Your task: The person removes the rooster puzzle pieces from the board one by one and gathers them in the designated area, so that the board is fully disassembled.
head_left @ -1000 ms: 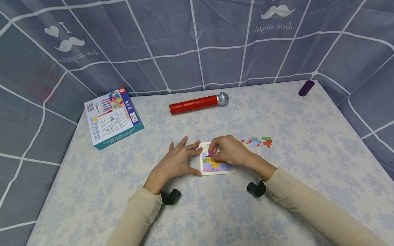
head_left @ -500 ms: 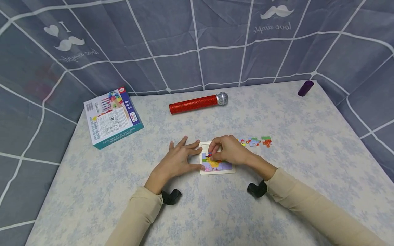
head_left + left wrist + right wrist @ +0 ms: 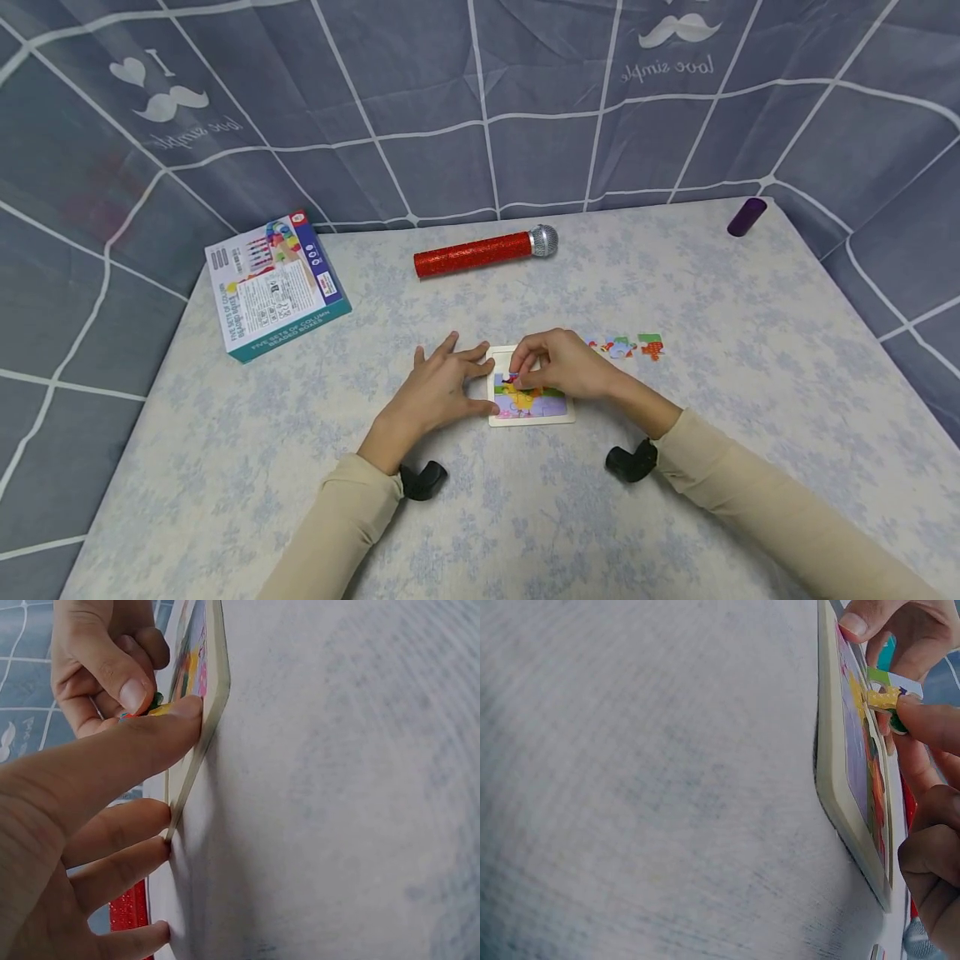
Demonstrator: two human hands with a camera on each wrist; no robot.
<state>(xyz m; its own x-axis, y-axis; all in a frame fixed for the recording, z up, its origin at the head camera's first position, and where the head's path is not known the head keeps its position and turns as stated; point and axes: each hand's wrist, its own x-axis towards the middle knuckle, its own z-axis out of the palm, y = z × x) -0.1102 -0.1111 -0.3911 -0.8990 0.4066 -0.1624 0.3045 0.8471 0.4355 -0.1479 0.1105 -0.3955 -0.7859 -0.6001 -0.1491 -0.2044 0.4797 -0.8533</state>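
A small jigsaw puzzle in a pale wooden frame (image 3: 532, 422) lies flat on the table, its lower rows filled with coloured pieces. My left hand (image 3: 438, 387) is spread beside its left side; the thumb (image 3: 169, 731) rests on the frame's edge and two fingertips touch its side. Between thumb and index finger, my right hand (image 3: 566, 362) pinches a puzzle piece (image 3: 883, 699) with yellow, green and white on it. That piece is tilted up over the upper left part of the puzzle, its lower end right at the pieces there.
Several loose puzzle pieces (image 3: 621, 347) lie in a row right of the frame, partly behind my right hand. Farther back is a red glitter microphone (image 3: 480, 253). A bead-set box (image 3: 273, 283) sits at the left, a purple cylinder (image 3: 747, 217) at the far right corner.
My left thumb has moved from beside the frame's lower left corner onto its edge. The right hand stays at almost the same spot, still pinching the puzzle piece.
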